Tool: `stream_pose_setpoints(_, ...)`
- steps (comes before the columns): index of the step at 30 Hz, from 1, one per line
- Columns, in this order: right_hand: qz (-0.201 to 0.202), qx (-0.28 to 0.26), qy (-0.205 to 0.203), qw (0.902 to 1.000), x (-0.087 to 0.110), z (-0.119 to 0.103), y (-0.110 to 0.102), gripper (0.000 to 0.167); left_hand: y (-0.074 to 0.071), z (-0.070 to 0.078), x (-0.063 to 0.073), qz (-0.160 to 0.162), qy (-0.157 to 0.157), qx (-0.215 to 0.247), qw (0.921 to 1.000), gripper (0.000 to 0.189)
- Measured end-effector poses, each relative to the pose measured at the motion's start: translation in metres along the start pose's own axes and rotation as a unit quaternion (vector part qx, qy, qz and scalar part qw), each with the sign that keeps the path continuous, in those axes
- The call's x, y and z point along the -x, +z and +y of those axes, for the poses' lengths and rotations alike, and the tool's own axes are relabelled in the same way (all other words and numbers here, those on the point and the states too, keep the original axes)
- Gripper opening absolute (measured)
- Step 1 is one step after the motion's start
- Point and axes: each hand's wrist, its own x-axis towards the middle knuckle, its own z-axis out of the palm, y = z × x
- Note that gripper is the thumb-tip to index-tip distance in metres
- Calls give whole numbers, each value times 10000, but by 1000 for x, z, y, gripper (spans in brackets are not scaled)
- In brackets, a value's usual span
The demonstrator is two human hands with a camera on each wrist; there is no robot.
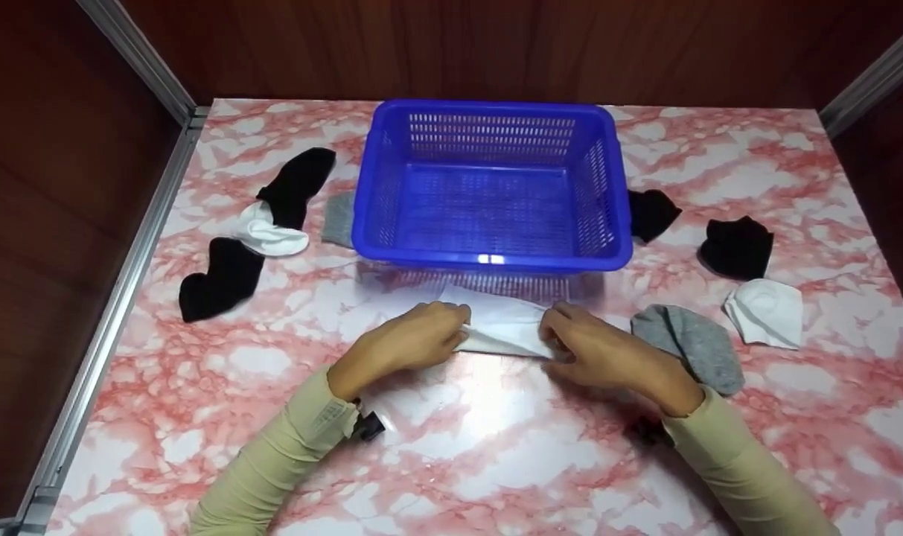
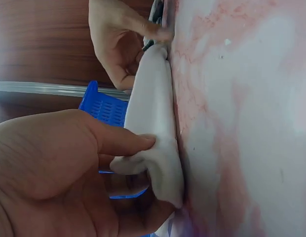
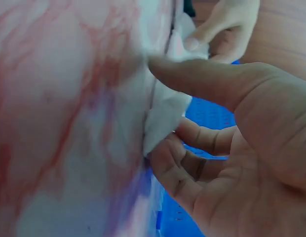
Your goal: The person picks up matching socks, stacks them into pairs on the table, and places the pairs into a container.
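A white sock [image 1: 505, 321] lies stretched sideways on the table just in front of the blue basket [image 1: 492, 262]. My left hand [image 1: 414, 336] pinches its left end, the thumb on top and the fingers underneath in the left wrist view, where the sock's end [image 2: 165, 173] is folded over. At the other end is my right hand [image 1: 604, 348]. Its bent fingers [image 3: 168, 160] touch the sock's far edge, while the blurred thumb [image 3: 192, 76] stands apart from them on the near side.
Left of the basket lie two black socks [image 1: 224, 279], a white sock [image 1: 269, 234] and a partly hidden grey one [image 1: 338, 218]. To its right are black socks [image 1: 738, 247], another white sock [image 1: 767, 313] and a grey sock [image 1: 689, 346] beside my right wrist. Wooden panels [image 1: 496, 48] enclose the table.
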Motion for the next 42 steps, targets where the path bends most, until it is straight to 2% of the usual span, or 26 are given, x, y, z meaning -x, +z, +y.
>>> stream_pose_setpoints(5, 226, -114, -103, 9996, -1, 4, -3, 11, -2, -3, 1, -28, -102, 221, 9997, 14)
stream_pose_setpoints(10, 456, -247, 28, 9987, -1, 6, -5, 17, -3, -7, 1, -152, -192, 455, 9987, 19)
stream_pose_setpoints(14, 920, -272, 249, 9951, -4, 6, -2, 18, -7, -8, 1, -454, -176, 370, 9981, 26)
stream_pose_setpoints(17, 1323, -764, 396, 9875, -5, 5, -1, 16, -12, -8, 3, -562, -120, 269, 9980, 25)
stream_pose_setpoints(19, 1572, -1241, 381, 9790, -6, 4, -2, 14, -17, -9, 5, -382, -191, 347, 9985, 20)
stream_pose_setpoints(21, 1844, -1656, 251, 9685, -8, 3, -2, 12, -22, -12, 6, 1, -279, 578, 9979, 16)
stream_pose_setpoints(25, 2283, -1757, -57, 9576, -8, 2, -2, 17, -30, -19, 7, 775, -495, 1242, 9880, 13)
stream_pose_setpoints(27, 2264, -1823, 124, 9567, -9, 2, -3, 22, -31, -21, 5, 958, -641, 1470, 9824, 10)
stream_pose_setpoints(29, 2070, -1956, 533, 9571, -9, 2, -4, 21, -30, -22, 2, 1053, -827, 1608, 9779, 19)
stream_pose_setpoints(31, 1806, -2090, 1022, 9556, -10, 2, -4, 14, -26, -24, -1, 1059, -1028, 1628, 9756, 32)
stream_pose_setpoints(33, 1541, -2063, 1389, 9562, -10, 4, -4, 15, -21, -25, -4, 1002, -1211, 1610, 9744, 38)
stream_pose_setpoints(35, 1395, -1911, 1520, 9596, -11, 5, -2, 24, -17, -27, -6, 985, -1378, 1413, 9754, 35)
stream_pose_setpoints(38, 1359, -1613, 1464, 9665, -12, 7, 1, 30, -13, -29, -7, 925, -1618, 1086, 9765, 23)
stream_pose_setpoints(42, 1438, -1302, 1359, 9715, -13, 11, 5, 35, -10, -29, -7, 910, -1833, 744, 9760, 29)
